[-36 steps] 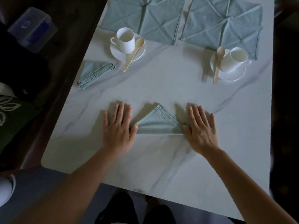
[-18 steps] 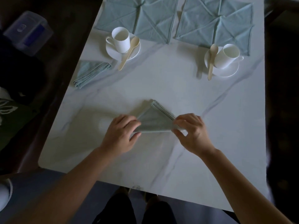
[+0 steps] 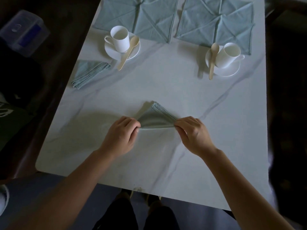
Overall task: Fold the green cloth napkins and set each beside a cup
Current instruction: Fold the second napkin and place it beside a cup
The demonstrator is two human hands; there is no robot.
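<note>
A green napkin folded into a triangle (image 3: 155,118) lies on the white marbled bench (image 3: 166,163), a little below the centre of the frame, its apex pointing toward the top of the frame and its long straight edge running across between the two hands. The left hand (image 3: 120,136) is curled at the triangle's left corner, fingers bent in and thumb against them, pinching the cloth there. The right hand (image 3: 193,133) is curled likewise at the right corner, its fingertips (image 3: 178,124) closed on that tip. Both hands are nearly shut, each holding only a corner, and the cloth spans the gap between them with its stitched hems showing along the right slope. In the upper left of the frame a second, already folded napkin (image 3: 90,73) rests near the bench edge, just beside a saucer (image 3: 114,53) that carries an upright white cup (image 3: 120,39) and a pale spoon (image 3: 128,53). In the upper right another cup (image 3: 228,54) stands on its saucer (image 3: 230,71) with a spoon (image 3: 213,59) leaning on the rim. Along the top edge two creased napkins lie spread flat side by side, one left (image 3: 146,19), one right (image 3: 216,22), the right one reaching just behind the upper right cup.
</note>
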